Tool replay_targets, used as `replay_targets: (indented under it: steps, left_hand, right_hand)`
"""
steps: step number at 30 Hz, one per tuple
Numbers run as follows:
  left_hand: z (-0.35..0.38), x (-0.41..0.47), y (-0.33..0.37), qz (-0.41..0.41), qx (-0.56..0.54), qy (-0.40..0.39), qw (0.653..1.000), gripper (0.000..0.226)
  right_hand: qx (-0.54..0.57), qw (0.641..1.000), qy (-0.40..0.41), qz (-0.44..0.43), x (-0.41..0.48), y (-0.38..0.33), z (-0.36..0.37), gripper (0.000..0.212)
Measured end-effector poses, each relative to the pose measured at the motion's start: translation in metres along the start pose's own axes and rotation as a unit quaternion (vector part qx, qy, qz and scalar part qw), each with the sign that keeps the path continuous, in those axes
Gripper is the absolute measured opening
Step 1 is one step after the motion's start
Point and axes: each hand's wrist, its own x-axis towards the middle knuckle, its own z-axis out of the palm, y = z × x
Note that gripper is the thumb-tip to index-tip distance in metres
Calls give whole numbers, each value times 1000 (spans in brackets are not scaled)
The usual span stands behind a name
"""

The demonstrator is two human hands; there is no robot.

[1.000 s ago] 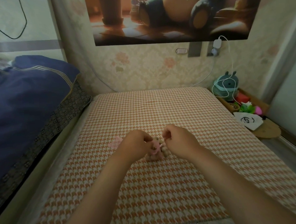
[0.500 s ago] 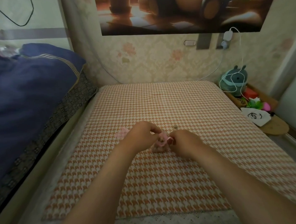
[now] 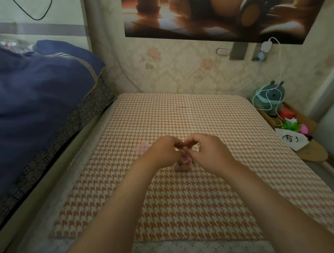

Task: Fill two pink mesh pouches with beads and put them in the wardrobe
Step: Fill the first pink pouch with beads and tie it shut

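Pouch [image 3: 183,164] stands mid-way along the checked surface [image 3: 184,201], bulging, contents too blurred to make out. Left hand [image 3: 162,152] and right hand [image 3: 207,151] sit just above it, fingers curled, both pinching its gathered top. Second pouch [image 3: 142,147] lies flat just beyond the left hand; whether it holds anything is unclear.

A single wide-angle camera on the person's head looks forward and down across the checked mat [image 3: 181,114] to the wall [image 3: 179,69]. The left hand [image 3: 161,153] and right hand [image 3: 210,153] sit near it at mid-frame, meeting over the pouch [image 3: 183,162].
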Motion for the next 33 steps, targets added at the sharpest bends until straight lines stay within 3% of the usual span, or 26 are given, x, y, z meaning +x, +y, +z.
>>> replay_targets:
  steps: [8, 12, 17, 20, 21, 26, 30, 33]
  left_hand:
    - [3, 3, -12, 11, -23, 7, 1000, 27]
    - [2, 5, -16, 16, -33, 4, 999, 27]
    - [2, 3, -18, -4, -119, -24, 993, 62]
    - [10, 1, -22, 1, -90, -64, 994, 92]
    - [14, 1, -23, 1, -76, -71, 995, 91]
    - [24, 9, -25, 33, -53, -23, 998, 46]
    - [24, 9, -25, 38, -55, -24, 997, 50]
    - [24, 8, -25, 41, -47, -14, 998, 47]
  right_hand:
    - [-92, 995, -22, -26, 6, 8, 3, 21]
    - [-114, 990, -80, -12, 5, 13, 4, 24]
    - [-114, 989, -97, -8, 5, 15, 5, 23]
    - [-95, 991, -94, -7, 5, 14, 3, 20]
    - [-93, 991, -95, -7, 4, 14, 3, 20]
    - [-88, 992, -90, -28, 5, 18, 4, 25]
    - [-116, 983, -139, -37, 5, 18, 5, 29]
    - [-108, 987, -114, -28, 5, 17, 4, 29]
